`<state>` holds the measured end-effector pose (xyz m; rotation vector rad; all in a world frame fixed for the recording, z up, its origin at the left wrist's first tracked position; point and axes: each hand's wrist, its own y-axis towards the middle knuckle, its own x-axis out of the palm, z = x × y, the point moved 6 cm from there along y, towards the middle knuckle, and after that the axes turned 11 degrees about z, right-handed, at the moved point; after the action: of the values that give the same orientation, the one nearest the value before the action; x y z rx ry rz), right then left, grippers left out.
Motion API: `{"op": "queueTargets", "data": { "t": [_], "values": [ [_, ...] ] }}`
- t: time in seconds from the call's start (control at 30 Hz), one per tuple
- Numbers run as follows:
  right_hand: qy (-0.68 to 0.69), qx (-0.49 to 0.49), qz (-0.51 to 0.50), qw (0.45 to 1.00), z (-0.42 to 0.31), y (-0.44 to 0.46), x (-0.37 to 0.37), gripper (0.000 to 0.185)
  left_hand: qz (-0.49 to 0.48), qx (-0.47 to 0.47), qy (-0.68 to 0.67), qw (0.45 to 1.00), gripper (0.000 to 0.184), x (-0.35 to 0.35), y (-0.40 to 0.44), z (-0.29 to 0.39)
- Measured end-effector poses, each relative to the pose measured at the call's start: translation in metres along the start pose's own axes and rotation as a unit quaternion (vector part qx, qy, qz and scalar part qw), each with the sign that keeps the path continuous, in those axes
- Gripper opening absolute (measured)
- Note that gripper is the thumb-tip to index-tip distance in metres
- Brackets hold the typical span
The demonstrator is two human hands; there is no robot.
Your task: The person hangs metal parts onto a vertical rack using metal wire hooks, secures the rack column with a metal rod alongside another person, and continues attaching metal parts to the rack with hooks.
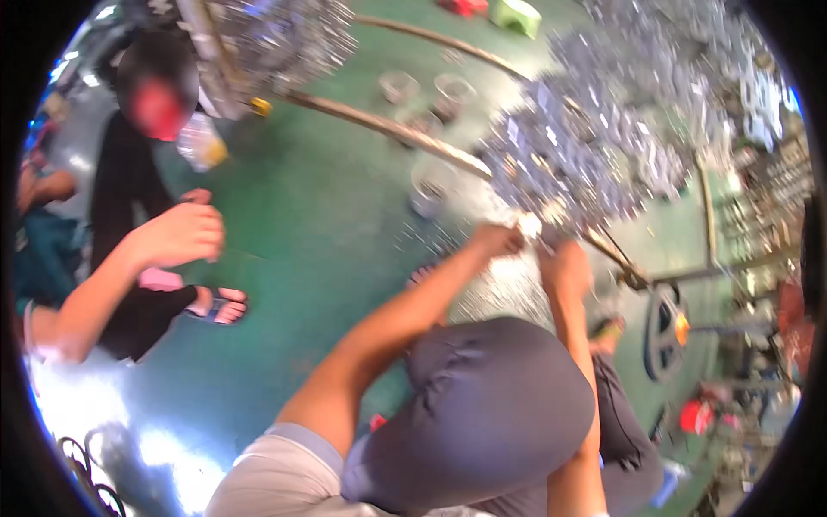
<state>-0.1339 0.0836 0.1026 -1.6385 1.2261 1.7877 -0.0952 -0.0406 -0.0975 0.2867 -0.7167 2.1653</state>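
Observation:
My left hand (500, 241) and my right hand (566, 267) reach forward past my raised knee, close together. Both look closed, fingers drawn in, at the lower edge of a large cluster of shiny silvery pieces (560, 155). A small pale, bright thing (529, 226) shows between them, too blurred to name. What each hand grips is hidden by blur and by the fingers. The cluster is at a long pole (388, 129) that slants across the view. Small shiny bits (504, 289) lie on the floor below my hands.
Several clear containers (431, 185) stand on the green floor beyond the pole. Another person's hand (185, 228) is at the left, near a person in black. More silvery clusters (289, 39) appear at the top. A dark wheel-like object (665, 332) stands at the right.

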Motion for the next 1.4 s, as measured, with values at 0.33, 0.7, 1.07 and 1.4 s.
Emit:
{"op": "queueTargets", "data": {
  "t": [0.33,0.7,1.07,1.4],
  "values": [
    [0.451,0.026,-0.273,0.849,-0.053,-0.04,-0.077,0.049,-0.086,-0.067,0.201,0.974,0.059,-0.038,-0.252,0.083],
    [0.776,0.051,-0.417,0.471,-0.098,-0.099,-0.175,0.061,-0.04,-0.088,0.174,0.98,0.055,-0.035,-0.245,0.051],
    [0.842,0.033,-0.394,0.366,-0.062,-0.098,-0.153,0.052,-0.062,-0.084,0.152,0.983,0.051,-0.01,-0.264,0.051],
    [0.729,0.098,-0.247,0.631,-0.055,-0.11,-0.096,0.033,-0.15,-0.193,0.135,0.96,0.049,-0.044,-0.268,0.036]
  ]
}}
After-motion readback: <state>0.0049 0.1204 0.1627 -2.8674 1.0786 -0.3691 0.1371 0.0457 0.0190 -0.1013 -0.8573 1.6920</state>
